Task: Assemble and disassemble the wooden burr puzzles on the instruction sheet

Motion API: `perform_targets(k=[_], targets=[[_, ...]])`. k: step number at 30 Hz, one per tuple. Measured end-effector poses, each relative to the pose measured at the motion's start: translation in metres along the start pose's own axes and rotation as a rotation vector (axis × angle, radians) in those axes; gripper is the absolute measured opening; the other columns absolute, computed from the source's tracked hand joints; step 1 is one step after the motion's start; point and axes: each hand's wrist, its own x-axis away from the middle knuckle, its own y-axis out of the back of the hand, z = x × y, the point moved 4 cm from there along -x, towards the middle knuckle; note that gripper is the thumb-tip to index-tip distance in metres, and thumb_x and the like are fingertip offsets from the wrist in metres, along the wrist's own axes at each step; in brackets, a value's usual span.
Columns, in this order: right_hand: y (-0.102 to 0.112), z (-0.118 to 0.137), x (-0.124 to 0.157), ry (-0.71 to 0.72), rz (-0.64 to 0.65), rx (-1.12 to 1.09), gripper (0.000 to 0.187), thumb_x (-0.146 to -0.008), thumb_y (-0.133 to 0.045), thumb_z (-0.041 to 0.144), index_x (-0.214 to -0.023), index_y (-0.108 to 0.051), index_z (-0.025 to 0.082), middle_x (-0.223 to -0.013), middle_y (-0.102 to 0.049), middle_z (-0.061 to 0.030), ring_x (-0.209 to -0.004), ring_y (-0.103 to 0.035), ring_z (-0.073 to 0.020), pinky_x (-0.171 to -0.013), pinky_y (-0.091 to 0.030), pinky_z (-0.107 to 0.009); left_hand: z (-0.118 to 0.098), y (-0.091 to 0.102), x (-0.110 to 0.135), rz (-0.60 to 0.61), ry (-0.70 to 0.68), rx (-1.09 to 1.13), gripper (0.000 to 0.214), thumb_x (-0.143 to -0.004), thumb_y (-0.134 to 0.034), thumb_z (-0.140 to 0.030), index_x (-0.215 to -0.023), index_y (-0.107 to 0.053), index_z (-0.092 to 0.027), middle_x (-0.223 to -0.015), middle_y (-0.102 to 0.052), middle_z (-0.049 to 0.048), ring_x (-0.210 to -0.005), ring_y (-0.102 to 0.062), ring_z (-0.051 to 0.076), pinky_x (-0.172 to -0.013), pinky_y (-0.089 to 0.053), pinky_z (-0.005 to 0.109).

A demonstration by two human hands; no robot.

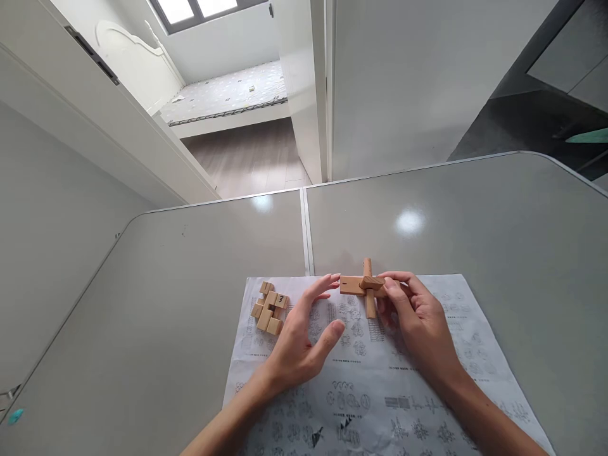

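Pinched in my right hand point(418, 310) is a wooden burr puzzle point(368, 285) of crossed brown pieces, raised a little over the sheet. One flat bar points left and a slimmer rod crosses it from top to bottom. My left hand point(306, 339) is open beside it, thumb and fingers apart, with the fingertips close to the bar's left end. Whether they touch it I cannot tell. Left of that hand lies a second, paler wooden interlocking puzzle point(270, 309), one block of which is marked 3. My right fingers hide the brown puzzle's right end.
Beneath both hands a large printed instruction sheet point(351, 392) with puzzle drawings lies on the grey table point(142, 329). A seam point(308, 234) runs across the tabletop. Beyond the far edge are an open doorway and a bed point(228, 95). A small teal object point(16, 416) shows at far left.
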Motion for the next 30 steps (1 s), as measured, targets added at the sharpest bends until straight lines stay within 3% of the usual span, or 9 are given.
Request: perform_targets(k=[12,22,30], targets=[[0.012,-0.008,-0.004,0.026,-0.201,-0.105,0.034,-0.099,-0.068,0.058,-0.103,-0.068,0.024,-0.071,-0.060,0.0021,-0.060,-0.052,-0.0145,-0.052,-0.046,-0.025,0.000,0.000,0.000,-0.002,0.023,0.005,0.053,-0.108,-0.055,-0.031,-0.160,-0.043,-0.030,-0.161,-0.053,0.0127,-0.143,-0.056,0.031,-0.117,-0.049,0.054],[0.012,-0.007,-0.005,0.005,-0.181,-0.112,0.034,-0.098,-0.070,0.058,-0.105,-0.066,0.025,-0.070,-0.061,0.0029,-0.059,-0.052,-0.0130,-0.053,-0.046,-0.023,0.000,0.000,0.000,0.009,0.077,-0.034,0.049,-0.107,-0.057,-0.032,-0.155,-0.049,-0.027,-0.149,-0.062,0.0133,-0.134,-0.061,0.030,-0.112,-0.051,0.051],[0.012,-0.004,-0.005,-0.008,-0.182,0.001,0.044,-0.095,-0.070,0.066,-0.105,-0.066,0.024,-0.062,-0.057,0.0038,-0.052,-0.048,-0.0133,-0.044,-0.040,-0.021,-0.003,0.000,-0.002,0.005,0.061,-0.042,0.040,-0.108,-0.056,-0.031,-0.147,-0.053,-0.025,-0.142,-0.065,0.0126,-0.128,-0.063,0.028,-0.108,-0.053,0.047]])
